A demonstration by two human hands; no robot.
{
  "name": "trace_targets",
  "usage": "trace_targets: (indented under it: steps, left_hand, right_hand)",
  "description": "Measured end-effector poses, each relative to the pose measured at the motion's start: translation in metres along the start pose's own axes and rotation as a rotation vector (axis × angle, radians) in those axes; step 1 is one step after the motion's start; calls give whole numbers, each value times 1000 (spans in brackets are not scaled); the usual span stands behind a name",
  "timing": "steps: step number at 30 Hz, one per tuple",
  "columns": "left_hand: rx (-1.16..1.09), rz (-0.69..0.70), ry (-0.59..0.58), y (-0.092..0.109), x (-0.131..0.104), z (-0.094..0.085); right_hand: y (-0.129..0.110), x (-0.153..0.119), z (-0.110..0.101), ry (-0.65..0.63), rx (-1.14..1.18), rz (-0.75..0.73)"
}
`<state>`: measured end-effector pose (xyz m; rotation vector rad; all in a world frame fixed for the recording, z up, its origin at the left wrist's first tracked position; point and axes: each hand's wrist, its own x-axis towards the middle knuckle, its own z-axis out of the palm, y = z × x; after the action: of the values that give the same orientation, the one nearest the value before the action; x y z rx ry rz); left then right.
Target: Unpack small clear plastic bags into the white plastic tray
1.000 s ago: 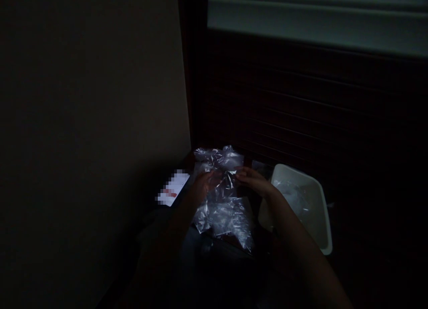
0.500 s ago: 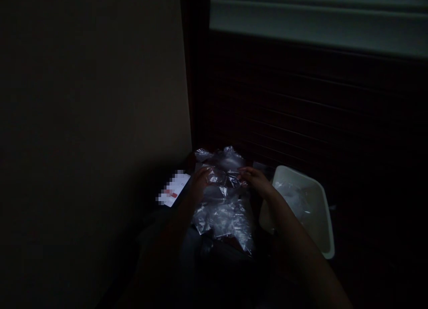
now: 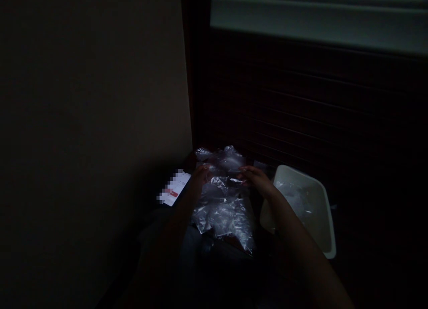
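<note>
In the dim head view, several clear plastic bags [image 3: 222, 217] lie crinkled and overlapping in front of me. My left hand [image 3: 201, 174] is closed on the left edge of one clear plastic bag [image 3: 219, 181] at the upper part of the pile. Opposite it, my right hand [image 3: 256, 177] pinches the right side of the same bag, fingers pointing left. The thin film stretches between both hands. Another shiny bag [image 3: 230, 159] lies just beyond them. Darkness hides the exact fingertip contact.
A pale plastic bin [image 3: 323, 220] with crumpled clear plastic [image 3: 294, 202] inside stands to the right, partly behind my forearm. On the left, a lit phone [image 3: 177, 191] lies beside my left wrist. A wall [image 3: 150, 99] rises at left; dark slatted panelling [image 3: 284, 99] stands behind.
The film between my hands has shifted and creased differently, with its bright folds in new places. Both hands stay almost where they were.
</note>
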<state>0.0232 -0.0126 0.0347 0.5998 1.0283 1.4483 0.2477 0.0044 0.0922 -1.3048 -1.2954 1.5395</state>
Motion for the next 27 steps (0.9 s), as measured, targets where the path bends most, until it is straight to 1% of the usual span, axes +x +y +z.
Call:
trace_targets:
  steps: [3, 8, 12, 15, 20, 24, 27]
  left_hand:
    - [67, 53, -9, -2, 2, -3]
    - [119, 59, -34, -2, 2, -2]
    - [79, 25, -39, 3, -3, 1]
    - [49, 6, -54, 4, -5, 2]
    - [-4, 16, -100, 4, -4, 3]
    - [-47, -19, -72, 5, -5, 4]
    - [-59, -34, -59, 8, -8, 5]
  right_hand:
    - [1, 0, -1, 1, 19, 0]
    - [3, 1, -3, 11, 55, 3]
    - [4, 1, -4, 35, 94, 20]
    - [3, 2, -5, 17, 129, 38]
    - [-2, 0, -4, -8, 188, 70]
    - [-5, -2, 0, -11, 203, 93]
    - [-6, -2, 0, -38, 219, 100]
